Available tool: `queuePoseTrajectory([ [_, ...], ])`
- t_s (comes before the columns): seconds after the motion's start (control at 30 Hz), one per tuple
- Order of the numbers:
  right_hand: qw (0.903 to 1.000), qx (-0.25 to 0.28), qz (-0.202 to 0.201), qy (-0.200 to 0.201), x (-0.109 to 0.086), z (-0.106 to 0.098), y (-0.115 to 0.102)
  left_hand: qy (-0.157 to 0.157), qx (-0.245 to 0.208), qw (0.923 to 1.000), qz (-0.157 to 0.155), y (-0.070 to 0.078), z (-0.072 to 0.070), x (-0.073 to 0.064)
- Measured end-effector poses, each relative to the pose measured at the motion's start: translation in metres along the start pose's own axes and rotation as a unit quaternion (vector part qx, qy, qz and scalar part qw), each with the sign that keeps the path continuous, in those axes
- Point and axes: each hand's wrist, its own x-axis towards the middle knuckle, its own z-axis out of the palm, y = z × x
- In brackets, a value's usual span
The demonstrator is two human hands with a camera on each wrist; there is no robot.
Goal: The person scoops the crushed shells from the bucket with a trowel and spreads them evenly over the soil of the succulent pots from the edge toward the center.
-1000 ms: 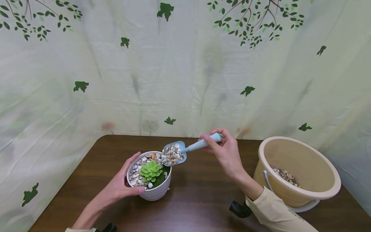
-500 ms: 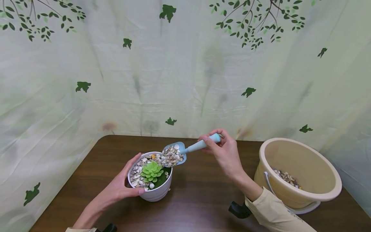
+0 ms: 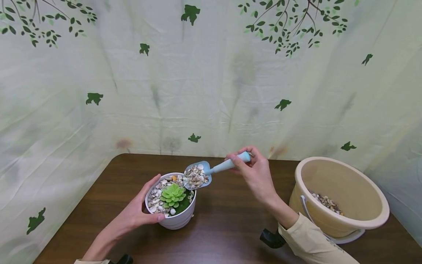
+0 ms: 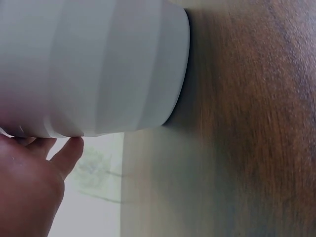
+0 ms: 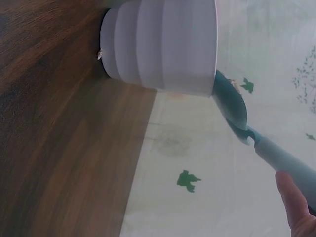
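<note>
Right hand [image 3: 255,172] pinches the blue handle of the small scoop [image 3: 211,171], fingers curled round it; scoop blade sits right at the far rim of the white pot [image 3: 174,218], loaded with small shells [image 3: 195,176]. Compared with a second ago the blade has dropped a little and tipped toward the pot, and the pile on it looks slightly smaller, so some shells have probably slid in already; pouring seems underway, not finished. Left hand [image 3: 133,214] wraps the near-left side of the pot, thumb along the front rim, fingers curled against the wall, steadying it; it has not shifted. Left wrist view shows only a fingertip [image 4: 69,153] touching the ribbed pot wall [image 4: 94,69]. Pot stands on the brown table [image 3: 230,227], left of centre, holding a green succulent [image 3: 172,194] ringed with shells, dark patch uncovered on its right side. Right wrist view shows the scoop's underside [image 5: 232,106] just beside the pot rim. Beige tub [image 3: 341,196] with more shells stands well apart on the right, unmoved. Leaf-print cloth [image 3: 211,73] behind.
</note>
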Motion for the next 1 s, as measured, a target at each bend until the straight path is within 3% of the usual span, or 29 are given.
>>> queuePoseTrajectory([
  [0.23,0.9999,-0.004,-0.009,-0.001,-0.0004,-0.0013,-0.0020,0.008,0.000,0.9999,-0.008,0.0001,0.0018,-0.0002],
  [0.57,0.9999,-0.006,-0.015,-0.003,-0.0010,0.0005,-0.0019,0.020,0.046,0.9986,0.016,0.0025,0.0067,-0.0013],
  [0.73,0.9998,-0.007,-0.019,-0.002,-0.0009,0.0008,-0.0006,0.003,0.001,0.9999,-0.010,0.0021,0.0043,-0.0026],
  [1.0,0.9998,-0.003,-0.017,0.003,-0.0027,0.0002,-0.0002,0.006,-0.009,0.9999,0.009,0.0020,0.0031,-0.0041],
])
